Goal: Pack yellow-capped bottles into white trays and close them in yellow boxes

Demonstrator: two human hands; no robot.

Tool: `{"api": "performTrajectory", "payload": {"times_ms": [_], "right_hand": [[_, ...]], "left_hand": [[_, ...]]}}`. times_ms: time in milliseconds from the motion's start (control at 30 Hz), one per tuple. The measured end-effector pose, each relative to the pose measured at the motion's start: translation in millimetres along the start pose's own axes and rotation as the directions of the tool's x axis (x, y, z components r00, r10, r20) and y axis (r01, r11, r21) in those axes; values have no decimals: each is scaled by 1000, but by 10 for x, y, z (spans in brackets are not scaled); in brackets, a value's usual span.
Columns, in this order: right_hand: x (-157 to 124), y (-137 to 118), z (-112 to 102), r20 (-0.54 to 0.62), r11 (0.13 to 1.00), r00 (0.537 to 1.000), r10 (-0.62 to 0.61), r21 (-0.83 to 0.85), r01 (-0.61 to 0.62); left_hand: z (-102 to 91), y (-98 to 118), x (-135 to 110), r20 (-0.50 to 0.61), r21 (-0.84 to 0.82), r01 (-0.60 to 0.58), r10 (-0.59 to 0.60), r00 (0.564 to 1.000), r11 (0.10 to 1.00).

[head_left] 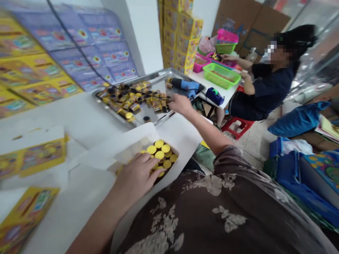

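My left hand (139, 174) rests, fingers spread, on the yellow-capped jars (162, 153) packed upright in a white open box (132, 143) on the table in front of me. My right hand (180, 104) reaches out to the near right edge of a metal tray (159, 74) holding several small dark jars with yellow labels (132, 98). Its fingers curl toward the jars at the tray's edge; what they hold, if anything, is hidden.
A blue heat gun (186, 85) lies in the tray. Flat yellow cartons (42, 155) lie on the white table at left. Stacked purple and yellow boxes (87, 46) line the wall. A seated person (267, 81) works at green (221, 74) and pink baskets (201, 63).
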State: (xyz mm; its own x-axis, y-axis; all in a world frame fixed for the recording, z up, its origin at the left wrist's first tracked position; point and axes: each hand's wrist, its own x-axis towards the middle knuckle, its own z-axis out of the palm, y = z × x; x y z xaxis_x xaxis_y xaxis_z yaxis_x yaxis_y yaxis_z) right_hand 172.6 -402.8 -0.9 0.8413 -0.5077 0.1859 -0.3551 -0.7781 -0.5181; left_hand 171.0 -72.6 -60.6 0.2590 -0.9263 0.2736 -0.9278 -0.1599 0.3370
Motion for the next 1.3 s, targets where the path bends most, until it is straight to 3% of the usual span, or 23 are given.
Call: {"api": "performTrajectory", "payload": {"times_ms": [67, 100, 200, 267, 333, 400, 500, 600, 667, 700, 767, 833, 900, 967, 1067, 1200, 1300], "right_hand": [[-214, 42, -10, 14, 995, 996, 86, 52, -86], [-359, 69, -38, 28, 978, 996, 87, 190, -90], [-828, 151, -194, 140, 804, 969, -202, 589, 82], [-1111, 135, -302, 243, 710, 877, -415, 689, 145], [-1343, 16, -351, 333, 726, 763, -554, 641, 248], [-1498, -166, -303, 400, 769, 678, -616, 493, 407], [-1591, -405, -105, 491, 756, 593, -638, 253, 604], [-1613, -494, 70, 572, 711, 519, -635, 171, 682], [-1583, -454, 121, 529, 718, 545, -650, 192, 669], [-1533, -404, 132, 467, 737, 597, -652, 204, 645], [-1323, -248, 152, 285, 808, 757, -588, 173, 562], [-962, -58, 202, 85, 910, 906, -415, 49, 412], [-517, 104, 289, -17, 970, 980, -200, -143, 195], [-94, 189, 385, 47, 923, 998, -32, -381, 48], [346, 168, 493, 183, 800, 977, 113, -600, 20], [609, 113, 593, 258, 800, 955, 147, -599, 38], [745, 219, 696, 195, 863, 974, 113, -506, 2]], "left_hand": [[-70, 100, -14, -2, 38, 27, -27, 1000, 999], [-102, 138, -12, 19, 42, 39, -40, 999, 998], [-150, 140, 8, 142, 13, 51, -52, 989, 999], [-162, 89, 4, 142, 12, 94, -95, 985, 996], [-185, 54, -17, 107, 22, 120, -122, 987, 993], [-222, 43, -46, 60, 37, 131, -133, 989, 991], [-281, 33, -89, -12, 56, 136, -136, 991, 989], [-333, 20, -131, -122, 41, 128, -122, 985, 991], [-380, 17, -156, -230, 22, 130, -122, 966, 991], [-410, 18, -167, -292, 14, 129, -120, 949, 992], [-479, 21, -181, -449, 6, 102, -88, 889, 995], [-552, 14, -188, -616, 12, 59, -39, 787, 998], [-612, -10, -191, -722, 13, 65, -35, 691, 998], [-648, -50, -196, -750, 2, 113, -73, 658, 994], [-646, -127, -210, -742, 7, 152, -96, 664, 988], [-614, -203, -236, -708, 8, 191, -129, 694, 982], [-625, -211, -259, -642, -36, 315, -263, 720, 949]]}}
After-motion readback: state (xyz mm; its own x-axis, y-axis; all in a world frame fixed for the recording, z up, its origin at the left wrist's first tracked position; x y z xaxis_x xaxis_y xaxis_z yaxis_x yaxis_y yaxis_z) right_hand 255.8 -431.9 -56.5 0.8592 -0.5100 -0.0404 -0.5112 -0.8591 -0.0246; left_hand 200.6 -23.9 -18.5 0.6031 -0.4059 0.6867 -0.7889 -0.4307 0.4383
